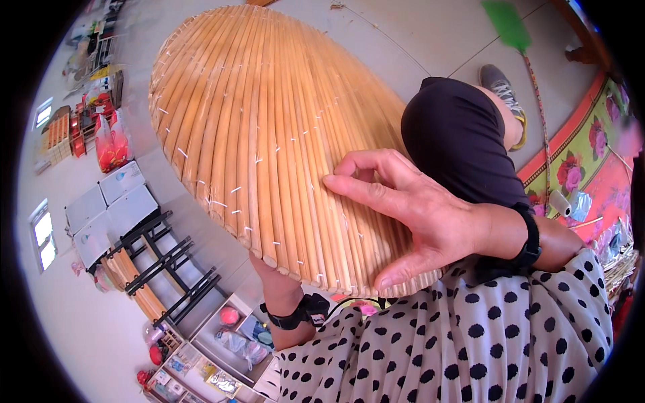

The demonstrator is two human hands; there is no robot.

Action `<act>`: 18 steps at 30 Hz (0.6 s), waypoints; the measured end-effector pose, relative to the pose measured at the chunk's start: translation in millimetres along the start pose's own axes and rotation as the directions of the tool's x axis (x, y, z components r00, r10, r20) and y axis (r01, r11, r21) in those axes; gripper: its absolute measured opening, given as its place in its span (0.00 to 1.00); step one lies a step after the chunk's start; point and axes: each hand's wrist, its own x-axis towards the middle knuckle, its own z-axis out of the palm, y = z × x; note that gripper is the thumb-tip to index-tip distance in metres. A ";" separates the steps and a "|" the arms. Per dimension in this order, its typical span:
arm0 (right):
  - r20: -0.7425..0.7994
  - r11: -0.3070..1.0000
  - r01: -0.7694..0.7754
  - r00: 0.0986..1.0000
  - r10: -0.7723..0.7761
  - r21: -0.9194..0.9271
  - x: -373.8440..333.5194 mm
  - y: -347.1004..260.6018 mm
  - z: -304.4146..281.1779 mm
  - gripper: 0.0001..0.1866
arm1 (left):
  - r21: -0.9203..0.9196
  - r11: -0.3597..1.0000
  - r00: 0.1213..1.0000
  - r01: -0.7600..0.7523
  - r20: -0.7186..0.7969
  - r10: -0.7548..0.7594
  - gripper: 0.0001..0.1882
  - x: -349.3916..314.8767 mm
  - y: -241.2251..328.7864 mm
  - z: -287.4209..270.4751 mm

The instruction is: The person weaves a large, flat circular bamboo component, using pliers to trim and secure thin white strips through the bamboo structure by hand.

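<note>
A large oval mat (235,127) of pale tan stalks, laid side by side and stitched with short white threads, tilts up in front of me. My right hand (420,211) rests on its near right part. The thumb lies near the lower edge and the index fingertip touches the stalks, well apart from each other; the other fingers are partly bent, and I see nothing held in them. My left forearm (279,289) goes under the mat's lower left edge, and the mat hides that hand and its fingers. Dark straps circle both wrists.
My bent knee (457,138) in dark cloth is right of the mat. A green fly swatter (507,23) lies on the tiled floor beside a flowered cloth (584,148). Left stand a black metal frame (171,269), white boxes (101,208) and an open drawer (232,336) with bags.
</note>
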 end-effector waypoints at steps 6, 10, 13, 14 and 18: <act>-0.024 1.000 0.002 1.000 -0.003 -0.020 -2.3 -1.9 -4.9 0.56 | 0.039 0.999 0.999 0.032 -0.005 -0.032 0.43 0.4 4.2 2.8; -0.034 0.999 0.008 0.999 -0.010 -0.041 -1.9 -2.8 -4.0 0.57 | 0.024 0.998 0.999 0.052 -0.010 -0.052 0.43 4.5 11.1 4.3; -0.037 0.999 0.005 0.999 -0.007 -0.050 -2.1 -2.7 -2.6 0.57 | 0.012 0.998 0.998 0.063 -0.018 -0.063 0.43 6.4 14.3 5.8; -0.036 0.999 0.002 0.999 -0.004 -0.052 -2.2 -2.6 -1.9 0.57 | 0.007 0.998 0.998 0.067 -0.021 -0.067 0.43 6.3 15.7 6.1; -0.037 0.998 0.009 0.999 -0.012 -0.068 -3.4 -2.4 -1.4 0.57 | -0.011 0.997 0.997 0.077 -0.024 -0.077 0.43 10.4 18.2 9.0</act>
